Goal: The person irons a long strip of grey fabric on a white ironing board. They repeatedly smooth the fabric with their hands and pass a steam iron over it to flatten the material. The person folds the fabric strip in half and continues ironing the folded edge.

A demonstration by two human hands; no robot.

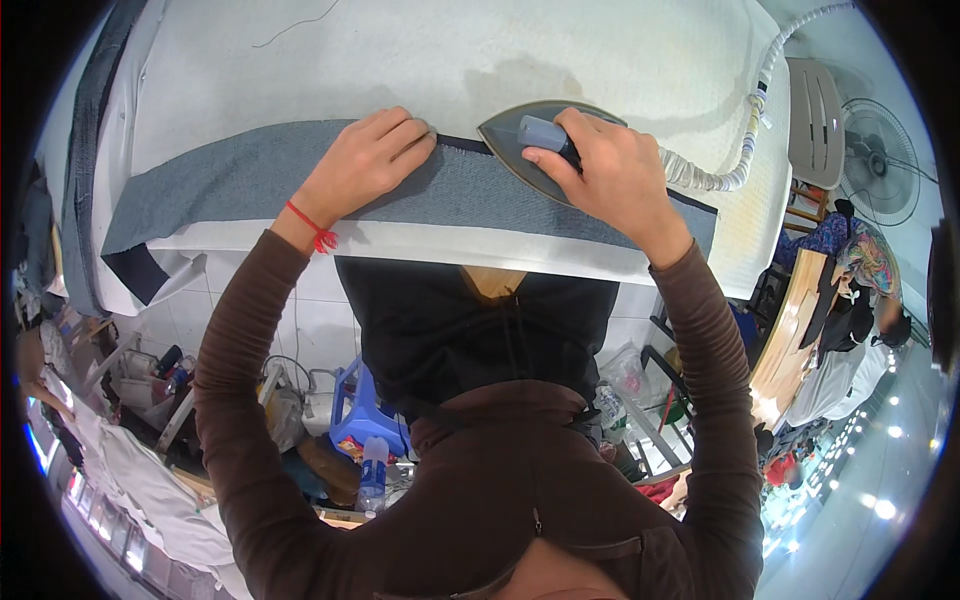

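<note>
A long strip of grey-blue denim [250,180] lies across the front of the white-covered ironing table [350,75], with a narrow dark fold along part of its far edge. My right hand [622,175] is wrapped round the handle of a steam iron [505,130], whose tip points left over that fold. The wrapped steam hose [690,175] runs off to the right behind the hand. On the strip's far edge, left of the iron, rests my left hand [370,160], its fingers closed and pinching the denim. The fingertips are partly hidden.
More dark denim [85,190] hangs over the table's left end. Beyond the right end stand a beige plastic chair [815,120] and a fan [880,160]. Below are a blue plastic stool [358,405] and a clear bottle [373,470]. A loose thread [300,24] lies at the back.
</note>
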